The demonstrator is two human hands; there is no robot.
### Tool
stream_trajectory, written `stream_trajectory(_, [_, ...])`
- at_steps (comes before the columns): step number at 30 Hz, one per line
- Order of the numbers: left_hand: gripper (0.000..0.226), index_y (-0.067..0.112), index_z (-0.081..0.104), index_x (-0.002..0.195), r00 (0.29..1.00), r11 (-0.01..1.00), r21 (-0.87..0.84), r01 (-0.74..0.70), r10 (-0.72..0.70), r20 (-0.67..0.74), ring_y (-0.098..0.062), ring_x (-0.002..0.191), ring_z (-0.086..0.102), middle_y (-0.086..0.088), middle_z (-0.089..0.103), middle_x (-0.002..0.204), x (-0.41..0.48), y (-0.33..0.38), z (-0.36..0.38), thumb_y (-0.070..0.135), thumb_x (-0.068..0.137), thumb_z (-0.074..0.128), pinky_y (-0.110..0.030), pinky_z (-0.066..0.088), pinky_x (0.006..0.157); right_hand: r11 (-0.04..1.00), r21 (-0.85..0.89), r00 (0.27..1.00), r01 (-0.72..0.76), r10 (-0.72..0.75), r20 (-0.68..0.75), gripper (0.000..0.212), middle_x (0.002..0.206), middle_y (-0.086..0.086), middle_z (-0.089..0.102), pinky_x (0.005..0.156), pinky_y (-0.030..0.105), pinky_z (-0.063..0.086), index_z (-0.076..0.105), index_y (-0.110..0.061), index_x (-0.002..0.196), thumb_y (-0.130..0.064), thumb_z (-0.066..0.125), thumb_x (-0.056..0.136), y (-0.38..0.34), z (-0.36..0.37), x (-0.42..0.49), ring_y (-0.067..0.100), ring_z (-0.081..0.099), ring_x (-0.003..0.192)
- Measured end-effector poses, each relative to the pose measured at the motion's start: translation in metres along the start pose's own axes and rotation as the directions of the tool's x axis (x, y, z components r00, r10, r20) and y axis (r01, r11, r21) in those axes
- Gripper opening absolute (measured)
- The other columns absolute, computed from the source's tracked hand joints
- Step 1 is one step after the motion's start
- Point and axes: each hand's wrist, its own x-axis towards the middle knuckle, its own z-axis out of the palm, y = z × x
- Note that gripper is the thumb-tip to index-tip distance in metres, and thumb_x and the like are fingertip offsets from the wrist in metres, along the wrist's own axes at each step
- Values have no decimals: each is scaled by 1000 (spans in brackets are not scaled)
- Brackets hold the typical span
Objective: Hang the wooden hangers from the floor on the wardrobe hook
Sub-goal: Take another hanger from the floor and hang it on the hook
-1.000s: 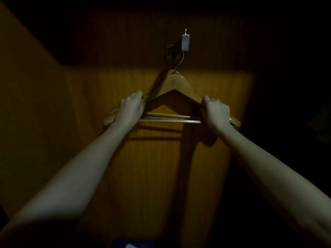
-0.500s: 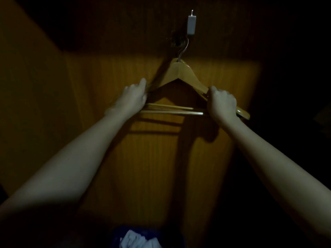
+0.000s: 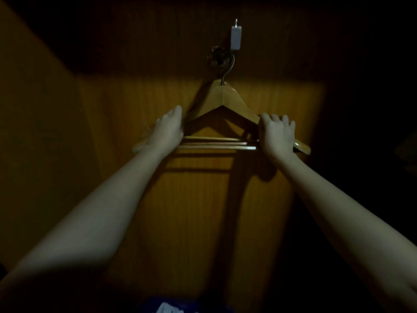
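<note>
Wooden hangers point(image 3: 228, 98) with metal hooks hang stacked against the wardrobe's lit back panel, their wires caught on the white wardrobe hook point(image 3: 236, 37) above. Two or three bottom bars show between my hands. My left hand point(image 3: 168, 129) covers the left arm of the hangers, fingers curled over it. My right hand point(image 3: 278, 134) grips the right arm, whose tip sticks out past it. How many hangers are stacked is hard to tell in the dim light.
The wardrobe's wooden back panel point(image 3: 198, 211) is lit in the middle and dark around it. A side wall point(image 3: 40, 132) stands at the left. Something blue and white point(image 3: 176, 307) lies at the bottom edge. The right side is black.
The view has tilted, so hook and hangers sit slightly lower in frame than half a second ago. Both hands stay on the hanger arms; the left hand's fingers have slid a little along the arm.
</note>
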Motion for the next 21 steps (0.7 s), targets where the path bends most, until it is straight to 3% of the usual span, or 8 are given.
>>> stream_trajectory(5, [39, 7, 42, 126, 1000, 999, 41, 23, -23, -5, -32, 118, 44, -14, 49, 128, -8, 3, -14, 16, 90, 54, -43, 40, 94, 999, 0, 997, -41, 41, 69, 53, 142, 20, 42, 111, 57, 20, 39, -15, 139, -29, 57, 91, -3, -17, -8, 40, 28, 136])
stream_trajectory(9, [40, 12, 44, 127, 996, 998, 59, -18, 23, -89, -28, 119, 44, -9, 49, 130, -35, 15, -28, 30, 92, 53, -43, 41, 93, 988, 143, 998, 65, -64, -7, 45, 148, 16, 36, 116, 56, 17, 43, -15, 136, -29, 51, 94, -10, -33, -38, 36, 23, 141])
stream_trajectory(12, [38, 13, 46, 127, 998, 1000, -9, -7, 6, -66, -25, 122, 43, -6, 50, 130, -80, 27, -26, 31, 93, 52, -39, 40, 94, 965, 229, 992, 127, -123, -30, 43, 147, 15, 38, 115, 54, 21, 47, -13, 134, -29, 52, 94, -15, -34, -81, 34, 26, 141])
stream_trajectory(17, [44, 17, 43, 134, 992, 984, -137, 113, -103, 79, -19, 130, 37, -2, 47, 137, -203, 38, -2, 30, 94, 52, -36, 36, 101, 937, 335, 966, 100, -172, 194, 42, 147, 14, 37, 114, 50, 24, 46, -15, 135, -32, 47, 97, -18, -4, -194, 31, 26, 140])
stream_trajectory(21, [44, 17, 43, 135, 966, 959, -174, 226, -198, 166, -19, 130, 37, -2, 48, 137, -334, 34, 25, 30, 94, 52, -33, 34, 102, 921, 388, 855, 29, -224, 468, 46, 149, 14, 34, 113, 50, 22, 41, -18, 140, -35, 45, 98, -27, 29, -318, 31, 24, 141])
